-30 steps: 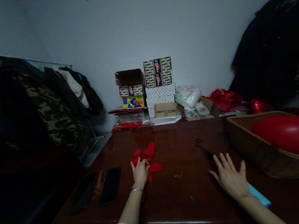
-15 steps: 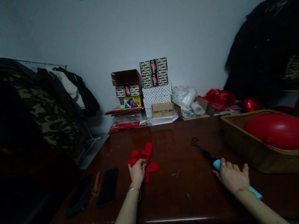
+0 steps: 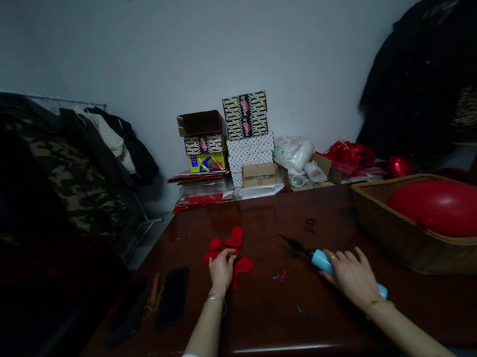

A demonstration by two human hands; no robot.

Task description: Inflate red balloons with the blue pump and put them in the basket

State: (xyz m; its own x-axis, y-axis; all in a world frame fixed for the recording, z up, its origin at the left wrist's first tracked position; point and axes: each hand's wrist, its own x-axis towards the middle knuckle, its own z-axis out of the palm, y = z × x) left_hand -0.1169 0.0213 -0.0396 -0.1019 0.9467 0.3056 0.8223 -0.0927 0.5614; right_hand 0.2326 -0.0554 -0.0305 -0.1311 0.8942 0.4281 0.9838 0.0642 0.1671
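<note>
Several limp red balloons (image 3: 237, 237) lie in a loose cluster left of the table's middle. My left hand (image 3: 221, 272) is over them, its thumb and fingers pinched on a red balloon, which they partly hide. On the right, my right hand (image 3: 356, 280) is closed around a light blue balloon pump (image 3: 321, 261) with a black tapered nozzle. The pump lies slanted low over the table, its nozzle pointing left and away from me, apart from the balloons. I cannot tell whether the pump touches the tabletop.
A wicker basket (image 3: 430, 253) holding a large inflated red balloon (image 3: 446, 208) stands at the right. Black loops (image 3: 310, 226) lie beyond the pump. Coloured scraps (image 3: 282, 276) lie mid-table. Two dark phone-like slabs (image 3: 172, 298) are at the left. Stacked boxes (image 3: 251, 151) stand behind the table (image 3: 278, 330).
My right hand has moved left with the pump, bringing its nozzle closer to the red balloons. My left hand has shifted slightly right, still among the balloons.
</note>
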